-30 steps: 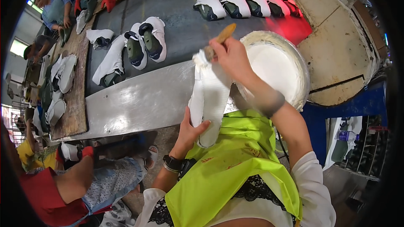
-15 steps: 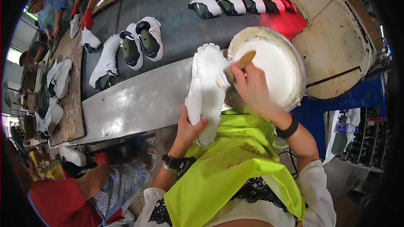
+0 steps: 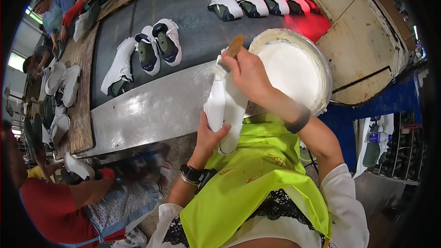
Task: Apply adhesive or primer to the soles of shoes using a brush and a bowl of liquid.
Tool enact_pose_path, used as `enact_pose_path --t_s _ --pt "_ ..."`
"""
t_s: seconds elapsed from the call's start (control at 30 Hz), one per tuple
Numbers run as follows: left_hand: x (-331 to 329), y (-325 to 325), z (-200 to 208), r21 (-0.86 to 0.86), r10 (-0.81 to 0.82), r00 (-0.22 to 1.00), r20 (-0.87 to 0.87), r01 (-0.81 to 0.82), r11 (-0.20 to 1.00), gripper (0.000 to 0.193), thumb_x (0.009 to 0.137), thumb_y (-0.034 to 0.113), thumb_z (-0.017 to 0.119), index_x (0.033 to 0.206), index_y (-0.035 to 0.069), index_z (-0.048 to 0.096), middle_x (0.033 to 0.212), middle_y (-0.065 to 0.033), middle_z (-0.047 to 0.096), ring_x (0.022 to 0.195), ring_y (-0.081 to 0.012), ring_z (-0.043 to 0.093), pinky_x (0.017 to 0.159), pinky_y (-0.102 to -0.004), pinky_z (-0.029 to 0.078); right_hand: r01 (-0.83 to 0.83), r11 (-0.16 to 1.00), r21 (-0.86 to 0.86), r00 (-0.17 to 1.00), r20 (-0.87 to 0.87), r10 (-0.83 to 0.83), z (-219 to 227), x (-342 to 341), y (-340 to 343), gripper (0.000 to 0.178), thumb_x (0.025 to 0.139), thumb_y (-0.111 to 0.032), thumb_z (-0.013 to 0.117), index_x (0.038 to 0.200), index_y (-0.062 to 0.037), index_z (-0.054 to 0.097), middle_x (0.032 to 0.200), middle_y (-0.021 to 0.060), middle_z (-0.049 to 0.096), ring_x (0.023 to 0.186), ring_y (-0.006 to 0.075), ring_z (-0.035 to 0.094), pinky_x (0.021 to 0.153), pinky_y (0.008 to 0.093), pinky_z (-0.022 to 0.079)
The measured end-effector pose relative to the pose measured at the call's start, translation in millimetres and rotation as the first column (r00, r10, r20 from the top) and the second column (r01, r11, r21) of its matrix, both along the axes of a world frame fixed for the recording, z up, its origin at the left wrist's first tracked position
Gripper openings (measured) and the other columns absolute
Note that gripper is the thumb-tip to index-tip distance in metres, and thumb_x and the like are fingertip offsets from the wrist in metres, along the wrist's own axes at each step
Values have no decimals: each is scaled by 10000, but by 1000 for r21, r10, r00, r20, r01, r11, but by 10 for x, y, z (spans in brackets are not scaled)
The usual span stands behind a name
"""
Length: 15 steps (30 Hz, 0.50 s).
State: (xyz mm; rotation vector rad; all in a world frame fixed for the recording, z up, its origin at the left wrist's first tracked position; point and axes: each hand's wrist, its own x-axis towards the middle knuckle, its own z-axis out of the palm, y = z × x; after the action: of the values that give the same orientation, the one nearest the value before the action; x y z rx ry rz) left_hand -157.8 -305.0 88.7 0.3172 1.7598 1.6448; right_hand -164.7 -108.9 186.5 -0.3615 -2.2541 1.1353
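My left hand (image 3: 209,138) grips a white shoe (image 3: 215,103) by its near end, its underside turned up. My right hand (image 3: 251,76) is closed around a brush with a wooden handle (image 3: 236,46). The brush head, partly behind my fingers, is against the far end of the shoe. That end is mostly covered by my right hand. Just right of the shoe stands a round tub (image 3: 325,80) of thick white paste, its rim crusted with dried residue.
Beyond a metal ledge (image 3: 147,110) runs a dark belt (image 3: 197,32). White shoes (image 3: 148,53) lie on it at left; another row (image 3: 251,0) sits under red light at the far right. A co-worker's red glove (image 3: 72,14) is at far left; a person in red (image 3: 55,206) sits lower left.
My right hand has moved the brush left and away from me, from beside the tub to the shoe's far end. At far left, a co-worker's shoe has left the belt.
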Motion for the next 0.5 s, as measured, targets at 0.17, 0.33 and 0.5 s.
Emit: enact_pose_path --t_s 0.17,0.33,0.5 --pt "-4 -20 -73 6 20 999 -51 -19 1000 846 722 228 775 1385 -28 318 1186 -161 555 1017 -202 565 852 -316 482 -128 987 99 963 249 100 126 139 55 202 918 -147 559 982 39 606 869 208 658 777 345 653 694 370 499" --pt "-45 -69 -47 43 -8 999 43 6 999 812 744 199 751 1396 -16 317 1192 -156 553 1031 -205 567 859 -325 484 77 996 54 996 47 -79 -42 -79 470 223 933 -157 535 966 48 616 842 206 660 776 342 655 681 378 498" --pt "-95 -246 17 158 -16 981 193 -15 987 724 803 148 681 1414 17 314 1223 -141 541 1076 -209 557 899 -335 472 183 981 61 968 162 -191 -318 400 243 217 936 -146 531 971 48 621 808 213 655 755 335 657 659 369 498"
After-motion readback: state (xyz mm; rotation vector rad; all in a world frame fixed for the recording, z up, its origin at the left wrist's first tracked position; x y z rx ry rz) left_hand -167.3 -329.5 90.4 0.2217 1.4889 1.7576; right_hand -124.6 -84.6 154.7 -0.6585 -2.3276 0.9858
